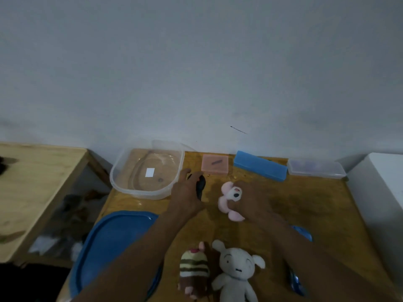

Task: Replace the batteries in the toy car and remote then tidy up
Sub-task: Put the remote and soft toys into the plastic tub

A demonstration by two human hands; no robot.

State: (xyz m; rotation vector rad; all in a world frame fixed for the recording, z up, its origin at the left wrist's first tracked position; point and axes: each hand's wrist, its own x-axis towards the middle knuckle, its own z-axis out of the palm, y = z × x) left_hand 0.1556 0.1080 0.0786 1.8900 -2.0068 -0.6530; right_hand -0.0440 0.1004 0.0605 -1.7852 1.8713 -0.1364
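So going left to right: the blue lid [113,238] lies flat at the near left of the wooden table [316,203], and the clear tub [122,182] sits open behind it, probably waiting to take stuff at tidy-up. It has a small white label [150,172] on its base, too blurry to read.

The left hand [187,192] is curled around a small dark object [200,186] just right of the tub. That could be the remote or the car, honestly can't tell.

The right hand [250,201] is closed on a pink and white plush [231,199], I'd guess to clear space.

Along the wall sit a pink box [215,167] with something dark inside, a blue case [259,167] and a clear lidded box [316,170].

Two more plushies are near me: a striped one [194,271] and a white one [236,273]. No readable brands anywhere.
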